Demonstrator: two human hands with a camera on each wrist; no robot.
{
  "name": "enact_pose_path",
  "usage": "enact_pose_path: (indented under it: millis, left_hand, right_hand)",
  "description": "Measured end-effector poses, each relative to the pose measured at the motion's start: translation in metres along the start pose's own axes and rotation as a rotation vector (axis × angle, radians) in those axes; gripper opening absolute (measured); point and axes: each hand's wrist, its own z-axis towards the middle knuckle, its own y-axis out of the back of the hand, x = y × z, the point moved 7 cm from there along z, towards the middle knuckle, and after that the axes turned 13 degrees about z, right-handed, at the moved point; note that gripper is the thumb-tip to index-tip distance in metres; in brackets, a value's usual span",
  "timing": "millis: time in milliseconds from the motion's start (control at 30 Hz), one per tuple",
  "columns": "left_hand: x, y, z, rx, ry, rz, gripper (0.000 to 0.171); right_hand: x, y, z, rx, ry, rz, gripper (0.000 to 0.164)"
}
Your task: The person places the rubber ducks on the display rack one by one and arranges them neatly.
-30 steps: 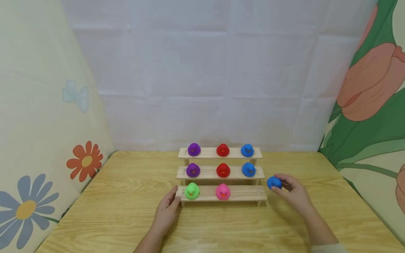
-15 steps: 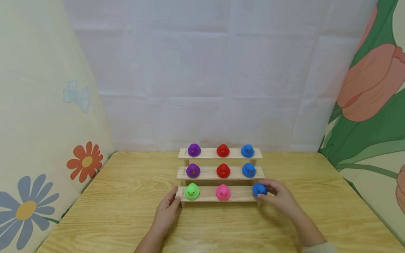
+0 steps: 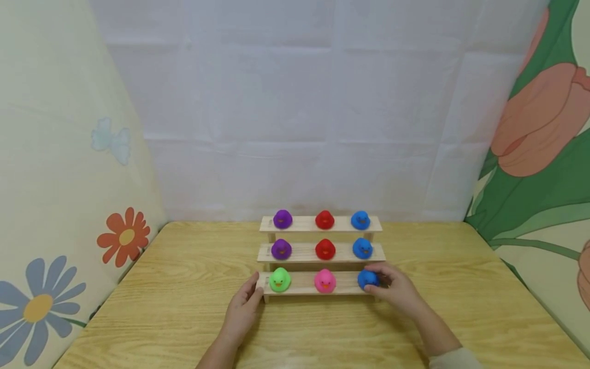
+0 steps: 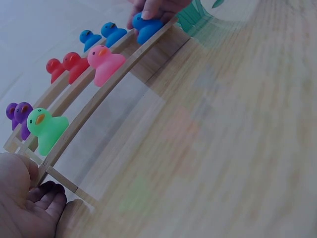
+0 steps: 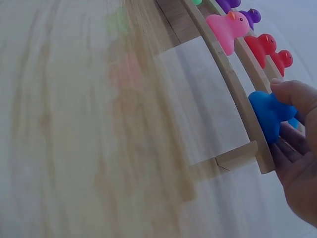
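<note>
My right hand (image 3: 400, 293) pinches a blue rubber duck (image 3: 367, 280) at the right end of the lowest board of a three-tier wooden rack (image 3: 301, 283). In the right wrist view, thumb and fingers lie on either side of this duck (image 5: 267, 116), its base right at the board. My left hand (image 3: 243, 306) grips the left end of the same board, thumb and fingers around its end in the left wrist view. Along that board sit a green duck (image 3: 279, 280) at left and a pink duck (image 3: 325, 281) in the middle.
Purple (image 3: 281, 249), red (image 3: 325, 249) and blue (image 3: 362, 248) ducks line the middle tier, with the same colours repeated on the top tier. A wood-grain table (image 3: 184, 287) carries the rack. Behind hangs a white cloth (image 3: 299, 113); flower-patterned cloths flank both sides.
My right hand has brought the blue duck leftward from beside the rack onto the lowest board, then a little further left toward the pink duck. The left hand has stayed at the rack's end.
</note>
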Motion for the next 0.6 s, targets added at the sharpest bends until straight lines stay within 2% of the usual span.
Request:
enact_pose_path:
  millis: [600]
  left_hand:
    - [0.001,-0.001,0.001,0.000,0.007,-0.002,0.053]
  right_hand:
    - [-0.010,-0.006,0.005,0.008,-0.084,0.042,0.039]
